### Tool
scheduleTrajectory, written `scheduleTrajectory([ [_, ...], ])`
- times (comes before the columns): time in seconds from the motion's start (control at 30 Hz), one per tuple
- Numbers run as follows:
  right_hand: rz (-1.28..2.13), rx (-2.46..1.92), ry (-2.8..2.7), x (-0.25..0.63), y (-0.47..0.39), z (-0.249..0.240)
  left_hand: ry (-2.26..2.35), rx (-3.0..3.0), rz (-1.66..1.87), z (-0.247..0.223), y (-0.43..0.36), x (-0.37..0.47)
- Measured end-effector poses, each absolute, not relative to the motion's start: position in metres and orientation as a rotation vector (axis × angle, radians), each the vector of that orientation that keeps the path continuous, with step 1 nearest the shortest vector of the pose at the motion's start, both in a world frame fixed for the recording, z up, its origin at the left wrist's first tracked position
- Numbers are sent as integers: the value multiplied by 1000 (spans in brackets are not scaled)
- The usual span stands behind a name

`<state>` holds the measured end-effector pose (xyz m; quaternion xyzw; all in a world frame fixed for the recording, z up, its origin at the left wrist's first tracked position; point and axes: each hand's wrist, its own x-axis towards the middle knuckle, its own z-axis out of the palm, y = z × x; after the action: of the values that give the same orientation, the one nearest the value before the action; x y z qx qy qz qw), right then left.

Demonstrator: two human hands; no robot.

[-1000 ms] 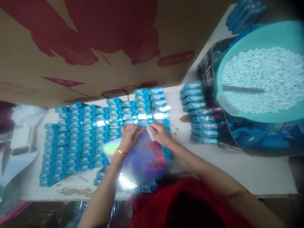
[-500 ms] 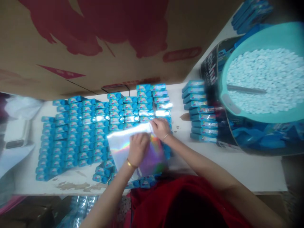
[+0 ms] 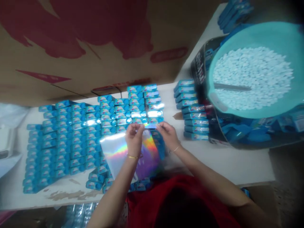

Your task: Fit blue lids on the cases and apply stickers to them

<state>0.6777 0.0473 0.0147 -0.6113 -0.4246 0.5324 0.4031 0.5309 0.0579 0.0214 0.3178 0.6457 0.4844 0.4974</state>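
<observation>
My left hand (image 3: 134, 139) and my right hand (image 3: 169, 135) each pinch one end of a small shiny rainbow strip (image 3: 151, 126), stretched level between the fingertips. It looks like a holographic sticker. Beneath my left hand lies a larger silvery holographic sheet (image 3: 114, 147), tilted on top of small blue boxes. My left wrist covers part of this sheet. Rows of small blue boxes (image 3: 78, 147) spread to the left of my hands and beyond them, many with glare on their faces.
To the right stands a short row of blue boxes (image 3: 196, 122). Beside it, a turquoise basin (image 3: 268, 34) of small pale pieces (image 3: 258, 76) rests over a dark printed carton (image 3: 199, 71) with blue packets. A big brown cardboard box (image 3: 104, 69) walls off the table's back.
The rainbow strip is now held up between both hands, off the sheet. My left hand has moved up from the sheet's middle; my right hand has shifted slightly right. The view has swung right.
</observation>
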Motion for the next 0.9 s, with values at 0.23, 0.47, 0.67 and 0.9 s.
scheduleTrajectory([
  [0.23, 827, -1724, -1422, 724, 83, -21, 1769, 1348, 1065, -13, 93, 572],
  [0.47, 684, -1873, -1643, 737, 101, -53, 2047, 1641, 777, -30, 108, 588],
  [0.67, 766, -1867, -1591, 734, 102, -73, 2125, 1762, 550, -32, 114, 588],
  [0.9, 799, -1677, -1597, 734, 81, -81, 1935, 2076, 360, -22, 103, 577],
])
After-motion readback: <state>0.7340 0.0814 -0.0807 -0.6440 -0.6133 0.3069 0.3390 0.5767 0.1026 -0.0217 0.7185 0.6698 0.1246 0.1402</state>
